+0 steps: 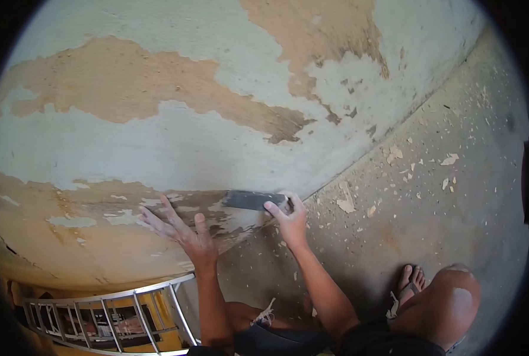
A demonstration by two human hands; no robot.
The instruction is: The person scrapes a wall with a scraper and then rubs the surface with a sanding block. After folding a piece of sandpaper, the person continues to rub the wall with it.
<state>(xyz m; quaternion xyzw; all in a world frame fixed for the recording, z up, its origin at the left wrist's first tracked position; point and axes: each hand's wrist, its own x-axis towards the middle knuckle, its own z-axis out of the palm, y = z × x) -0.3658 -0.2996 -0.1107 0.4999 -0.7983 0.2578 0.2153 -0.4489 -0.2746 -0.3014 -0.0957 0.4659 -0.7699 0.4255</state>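
Note:
My right hand (291, 219) grips one end of a dark, flat rectangular scraper blade (251, 200), the thumb across its near face. The blade lies against the lower part of a wall (217, 154) whose pale paint has come off in large patches. Around the blade the surface is brown and streaked, with ragged bits of pale paint. To the left, my left hand (188, 235) is spread with fingers apart, its fingertips at the peeled brown strip and nothing held in it. Whitish dust covers its fingers.
Paint flakes (346, 199) are scattered over the grey concrete floor (454, 237) along the wall's base. A metal ladder (107, 320) lies at the lower left. My bent knee (454, 308) and sandalled foot (411, 282) are at the lower right.

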